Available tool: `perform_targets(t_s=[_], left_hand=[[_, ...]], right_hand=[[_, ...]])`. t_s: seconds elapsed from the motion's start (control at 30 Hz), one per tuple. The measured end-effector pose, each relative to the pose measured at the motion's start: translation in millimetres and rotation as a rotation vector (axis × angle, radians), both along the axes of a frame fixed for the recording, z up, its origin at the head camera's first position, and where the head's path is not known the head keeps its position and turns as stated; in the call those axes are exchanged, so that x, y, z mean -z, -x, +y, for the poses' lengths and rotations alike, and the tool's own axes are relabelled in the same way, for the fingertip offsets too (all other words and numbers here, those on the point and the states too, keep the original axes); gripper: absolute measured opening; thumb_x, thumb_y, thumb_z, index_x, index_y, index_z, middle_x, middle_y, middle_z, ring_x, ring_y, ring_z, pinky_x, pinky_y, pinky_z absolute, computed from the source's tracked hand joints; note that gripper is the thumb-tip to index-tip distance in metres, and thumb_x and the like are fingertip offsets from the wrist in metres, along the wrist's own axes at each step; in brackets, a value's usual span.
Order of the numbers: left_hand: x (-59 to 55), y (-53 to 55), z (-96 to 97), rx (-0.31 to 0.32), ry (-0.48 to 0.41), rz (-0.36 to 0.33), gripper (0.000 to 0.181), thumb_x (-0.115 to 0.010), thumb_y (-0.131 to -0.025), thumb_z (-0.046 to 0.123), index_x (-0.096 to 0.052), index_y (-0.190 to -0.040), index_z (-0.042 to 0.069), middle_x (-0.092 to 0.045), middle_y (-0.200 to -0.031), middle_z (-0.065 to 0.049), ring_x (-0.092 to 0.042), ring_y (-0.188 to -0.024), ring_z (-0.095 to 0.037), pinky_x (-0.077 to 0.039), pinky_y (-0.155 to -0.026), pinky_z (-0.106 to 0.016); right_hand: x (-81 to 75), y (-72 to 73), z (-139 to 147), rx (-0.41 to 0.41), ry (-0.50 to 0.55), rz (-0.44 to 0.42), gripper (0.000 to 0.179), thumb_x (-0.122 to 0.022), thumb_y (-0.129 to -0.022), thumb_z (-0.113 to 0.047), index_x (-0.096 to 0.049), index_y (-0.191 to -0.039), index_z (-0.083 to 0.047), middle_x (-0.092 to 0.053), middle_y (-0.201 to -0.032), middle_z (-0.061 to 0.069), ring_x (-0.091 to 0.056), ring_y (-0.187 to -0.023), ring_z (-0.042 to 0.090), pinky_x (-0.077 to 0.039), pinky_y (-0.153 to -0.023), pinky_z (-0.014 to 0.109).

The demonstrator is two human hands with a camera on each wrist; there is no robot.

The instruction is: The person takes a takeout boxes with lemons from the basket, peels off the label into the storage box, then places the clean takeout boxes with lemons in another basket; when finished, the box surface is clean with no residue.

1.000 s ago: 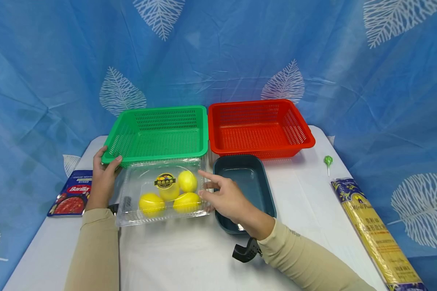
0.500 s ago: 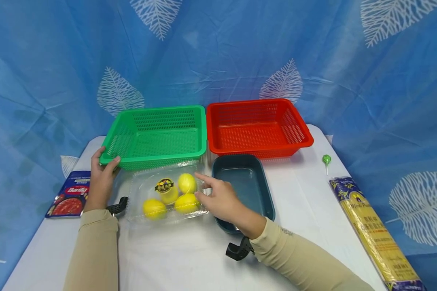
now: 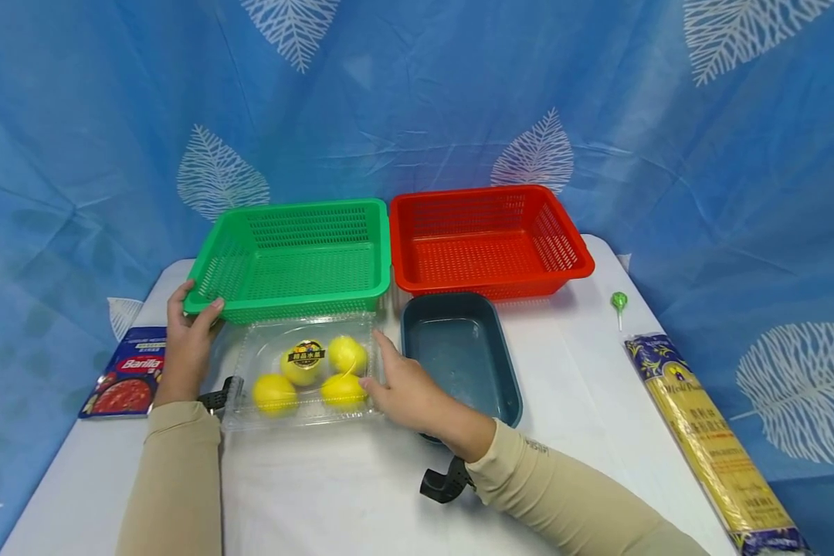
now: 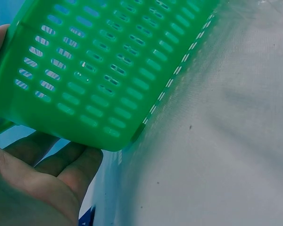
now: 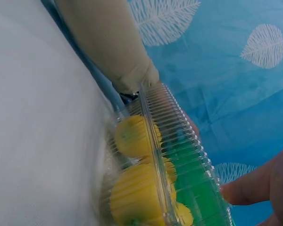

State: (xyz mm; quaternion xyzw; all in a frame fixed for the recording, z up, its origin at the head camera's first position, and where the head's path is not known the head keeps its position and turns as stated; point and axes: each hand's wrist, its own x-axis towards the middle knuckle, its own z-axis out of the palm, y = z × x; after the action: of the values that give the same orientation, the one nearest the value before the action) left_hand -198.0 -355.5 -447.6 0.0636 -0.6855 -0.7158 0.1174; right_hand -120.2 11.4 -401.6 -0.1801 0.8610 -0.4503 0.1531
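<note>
My left hand grips the front left corner of a green perforated plastic basket. In the left wrist view its fingers lie against the basket's end wall, and the thumb shows at the rim. My right hand is at the right edge of a clear plastic clamshell box in front of the basket. Its index finger and thumb are spread, touching the lid's edge. Several lemons sit inside, beneath a black and gold label. In the right wrist view a straight digit meets the lid's ribbed rim.
A red basket stands right of the green one. The dark blue tray lies beside the right hand. A Barilla pouch is at left; a green lollipop and a long yellow pasta pack are at right.
The clear box has levelled out from a tilted position and shifted slightly left, with the right hand following it. The left hand stays at the green basket's corner.
</note>
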Motion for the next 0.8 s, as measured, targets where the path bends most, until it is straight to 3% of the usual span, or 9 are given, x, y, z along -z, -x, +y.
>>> perform_targets(t_s=[0.17, 0.27, 0.33, 0.47, 0.63, 0.7, 0.8], left_hand=[[0.7, 0.7, -4.2, 0.009, 0.018, -0.010, 0.076, -0.060, -0.109, 0.025, -0.011, -0.168, 0.028, -0.014, -0.167, -0.024, -0.034, -0.148, -0.026, -0.024, -0.122, -0.044], [-1.7, 0.2, -6.4, 0.027, 0.046, -0.034, 0.078, -0.059, -0.109, 0.026, -0.009, -0.169, 0.028, -0.012, -0.168, -0.025, -0.033, -0.150, -0.029, -0.022, -0.122, -0.048], [-7.0, -2.3, -7.6, 0.043, 0.124, -0.074, 0.080, -0.058, -0.110, 0.032, -0.005, -0.170, 0.029, -0.009, -0.169, -0.026, -0.031, -0.151, -0.036, -0.023, -0.122, -0.054], [-23.2, -10.1, -9.3, 0.054, 0.394, -0.171, 0.088, -0.053, -0.108, 0.048, 0.004, -0.171, 0.024, -0.009, -0.169, -0.030, -0.031, -0.147, -0.052, -0.032, -0.113, -0.068], [-45.6, -18.7, -7.7, 0.049, 0.689, -0.276, 0.095, -0.049, -0.107, 0.057, 0.009, -0.169, 0.016, -0.012, -0.166, -0.038, -0.026, -0.143, -0.064, -0.031, -0.106, -0.079], [-52.2, -24.6, -4.9, 0.066, 0.759, -0.297, 0.094, -0.047, -0.107, 0.058, 0.009, -0.169, 0.015, -0.014, -0.164, -0.041, -0.024, -0.143, -0.066, -0.027, -0.105, -0.082], [-55.5, -37.8, 2.9, 0.066, 0.817, -0.268, 0.090, -0.049, -0.108, 0.055, 0.001, -0.170, 0.013, -0.023, -0.160, -0.042, -0.035, -0.138, -0.064, -0.034, -0.101, -0.081]], right_hand=[[-2.6, 0.3, -3.7, -0.066, -0.033, -0.003, 0.077, -0.059, -0.109, -0.018, -0.013, -0.168, -0.002, -0.019, -0.172, 0.016, -0.023, -0.154, 0.038, -0.022, -0.124, 0.052], [-2.5, -1.0, -4.9, -0.069, -0.041, 0.000, 0.076, -0.059, -0.109, -0.019, -0.013, -0.168, -0.002, -0.015, -0.173, 0.015, -0.016, -0.156, 0.040, -0.019, -0.124, 0.054], [-1.8, -1.8, -5.4, -0.063, -0.039, 0.001, 0.077, -0.060, -0.109, -0.019, -0.014, -0.168, -0.002, -0.015, -0.173, 0.015, -0.015, -0.156, 0.040, -0.018, -0.124, 0.054], [-0.6, -2.3, -6.0, -0.065, -0.022, 0.001, 0.077, -0.060, -0.108, -0.019, -0.014, -0.168, -0.002, -0.015, -0.173, 0.015, -0.014, -0.156, 0.040, -0.017, -0.124, 0.054], [1.1, -2.2, -4.7, -0.051, -0.002, -0.007, 0.077, -0.060, -0.108, -0.018, -0.014, -0.168, -0.003, -0.015, -0.173, 0.015, -0.014, -0.156, 0.040, -0.017, -0.124, 0.054], [1.9, -2.2, -3.6, -0.045, 0.004, -0.009, 0.077, -0.060, -0.108, -0.018, -0.014, -0.168, -0.002, -0.016, -0.172, 0.015, -0.014, -0.156, 0.039, -0.017, -0.124, 0.054], [2.4, -2.5, -2.3, -0.046, 0.008, -0.008, 0.077, -0.061, -0.108, -0.018, -0.015, -0.167, -0.002, -0.017, -0.172, 0.015, -0.014, -0.156, 0.040, -0.017, -0.124, 0.054]])
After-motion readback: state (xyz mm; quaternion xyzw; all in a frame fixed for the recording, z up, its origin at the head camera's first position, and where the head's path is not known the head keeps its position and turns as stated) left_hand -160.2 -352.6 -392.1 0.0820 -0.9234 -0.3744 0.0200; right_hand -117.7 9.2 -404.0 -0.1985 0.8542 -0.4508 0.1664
